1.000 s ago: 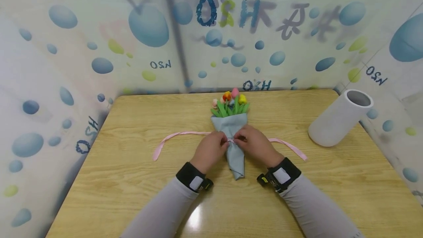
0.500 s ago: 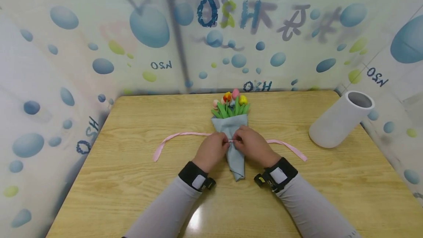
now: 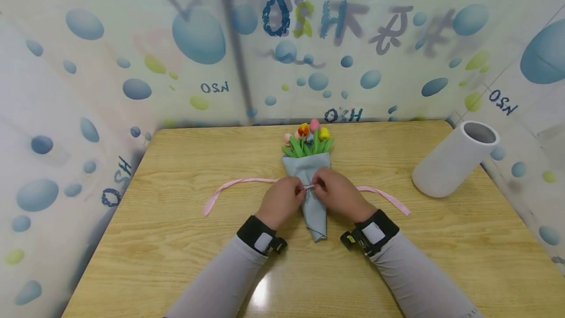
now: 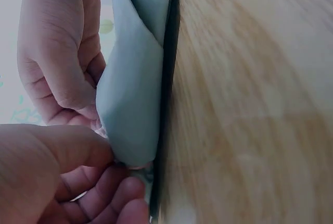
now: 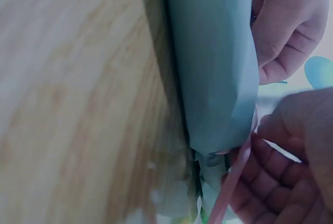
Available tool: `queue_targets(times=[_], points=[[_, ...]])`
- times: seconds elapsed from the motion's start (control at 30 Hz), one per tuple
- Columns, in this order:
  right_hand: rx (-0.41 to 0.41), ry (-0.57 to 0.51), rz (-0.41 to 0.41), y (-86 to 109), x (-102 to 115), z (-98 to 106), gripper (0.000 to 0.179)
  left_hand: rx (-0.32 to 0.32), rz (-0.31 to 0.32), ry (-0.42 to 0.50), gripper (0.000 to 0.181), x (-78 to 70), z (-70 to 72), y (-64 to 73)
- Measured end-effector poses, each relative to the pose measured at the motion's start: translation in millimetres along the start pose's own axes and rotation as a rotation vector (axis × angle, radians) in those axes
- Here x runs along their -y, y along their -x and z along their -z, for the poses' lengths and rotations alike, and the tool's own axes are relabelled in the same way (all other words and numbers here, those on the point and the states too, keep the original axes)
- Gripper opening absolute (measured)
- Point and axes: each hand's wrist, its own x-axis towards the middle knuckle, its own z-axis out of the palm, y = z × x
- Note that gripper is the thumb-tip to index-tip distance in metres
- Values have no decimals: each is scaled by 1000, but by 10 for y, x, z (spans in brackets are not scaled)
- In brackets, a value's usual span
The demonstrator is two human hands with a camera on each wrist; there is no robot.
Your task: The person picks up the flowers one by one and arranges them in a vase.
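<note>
A bouquet of tulips (image 3: 309, 142) in a light blue-grey wrapper (image 3: 315, 217) lies at the middle of the table, blooms toward the far edge. Around its narrowed waist runs a pink ribbon (image 3: 247, 179), whose two long tails spread left and right. My left hand (image 3: 281, 201) pinches the ribbon on the left side of the waist. From the right, my right hand (image 3: 341, 195) pinches it too, a short stretch showing between the fingertips. In the right wrist view a ribbon tail (image 5: 229, 187) passes by the right fingers. The wrapper hides part of the left fingertips in the left wrist view.
A white cylindrical vase (image 3: 452, 161) leans at an angle near the table's right side. The wooden table (image 3: 176, 259) meets a wall hanging (image 3: 154, 63) with blue and green spots behind it. A wrist camera (image 3: 265, 243) sits on each wrist.
Both hands stay at the bouquet's waist. The right wrist has shifted slightly left, and the short stretch of ribbon between the fingertips now slants a little. Tails, bouquet and vase lie as before.
</note>
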Motion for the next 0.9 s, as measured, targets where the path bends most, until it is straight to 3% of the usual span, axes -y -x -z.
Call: queue_targets(times=[0.2, 0.37, 0.9], points=[[14, -36, 60, -2, 3, 2, 25, -61, -36, 17, 10, 15, 20, 9], [34, -13, 100, -11, -2, -15, 22, -83, -51, 18, 8, 6, 33, 15], [-1, -16, 87, -4, -2, -4, 21, -43, -78, 38, 5, 17, 34, -5]])
